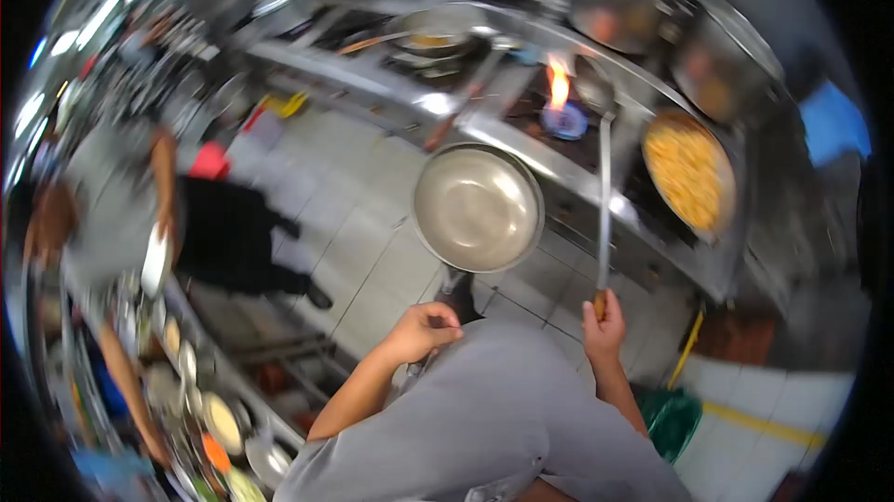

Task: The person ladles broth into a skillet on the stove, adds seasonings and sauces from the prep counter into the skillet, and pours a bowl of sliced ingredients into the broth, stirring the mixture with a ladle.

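My left hand (424, 332) is closed at the handle end of a frying pan (478, 207). The pan's bare metal inside faces me, and it hangs over the floor in front of the stove. Part of the handle is hidden by my fingers. My right hand (604, 323) grips the wooden end of a long-handled ladle (605, 195). The ladle's bowl reaches over the stove, beside a lit burner (564, 120) with a tall orange flame.
A pan of yellow food pieces (687, 174) sits right of the ladle. Large metal pots (726, 60) stand behind it. Another pan (438, 29) rests farther left on the stove (507, 134). At left, a person in grey (116, 190) stands near a counter with food containers (223, 423).
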### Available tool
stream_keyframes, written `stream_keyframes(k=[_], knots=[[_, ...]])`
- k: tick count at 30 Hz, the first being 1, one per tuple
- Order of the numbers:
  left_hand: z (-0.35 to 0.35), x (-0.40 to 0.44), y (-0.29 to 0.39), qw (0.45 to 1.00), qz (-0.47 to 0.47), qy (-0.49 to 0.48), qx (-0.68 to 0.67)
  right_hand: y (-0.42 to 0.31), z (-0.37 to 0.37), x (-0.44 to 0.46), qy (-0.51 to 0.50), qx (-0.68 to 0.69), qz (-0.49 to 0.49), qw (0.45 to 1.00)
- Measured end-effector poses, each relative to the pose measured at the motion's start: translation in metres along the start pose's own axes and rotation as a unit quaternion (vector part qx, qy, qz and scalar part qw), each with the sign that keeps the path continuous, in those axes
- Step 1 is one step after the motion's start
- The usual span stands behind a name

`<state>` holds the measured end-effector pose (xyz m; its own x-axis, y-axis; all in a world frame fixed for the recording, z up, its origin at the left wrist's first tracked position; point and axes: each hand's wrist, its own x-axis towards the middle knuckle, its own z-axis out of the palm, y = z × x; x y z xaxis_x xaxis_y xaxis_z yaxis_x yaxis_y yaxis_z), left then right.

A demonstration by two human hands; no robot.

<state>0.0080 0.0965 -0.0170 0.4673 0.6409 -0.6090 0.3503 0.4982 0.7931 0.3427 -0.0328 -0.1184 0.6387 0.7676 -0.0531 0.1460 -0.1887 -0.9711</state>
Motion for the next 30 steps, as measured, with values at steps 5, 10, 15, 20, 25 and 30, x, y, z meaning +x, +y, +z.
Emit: stream_keyframes(k=[5, 10, 15, 20, 25, 30], knots=[[0.007, 0.153, 0.091, 0.992, 0.067, -0.102, 0.013, -0.045, -0.010, 0.062, 0.116, -0.110, -0.057, 0.986], [0.011, 0.305, 0.165, 0.973, 0.126, -0.188, 0.033, -0.069, 0.034, 0.109, 0.144, -0.036, 0.023, 0.989], [0.027, 0.385, 0.209, 0.967, 0.115, -0.227, 0.004, -0.097, 0.077, 0.137, 0.161, 0.101, 0.083, 0.978], [0.030, 0.400, 0.216, 0.942, 0.174, -0.268, 0.105, -0.103, 0.073, 0.149, 0.129, 0.125, 0.084, 0.980], [0.047, 0.333, 0.250, 0.785, 0.455, -0.091, 0.410, -0.142, 0.078, 0.189, 0.049, 0.224, 0.092, 0.969], [0.109, 0.279, 0.261, 0.884, 0.295, -0.354, -0.074, -0.198, 0.070, 0.210, 0.115, -0.193, -0.226, 0.948]])
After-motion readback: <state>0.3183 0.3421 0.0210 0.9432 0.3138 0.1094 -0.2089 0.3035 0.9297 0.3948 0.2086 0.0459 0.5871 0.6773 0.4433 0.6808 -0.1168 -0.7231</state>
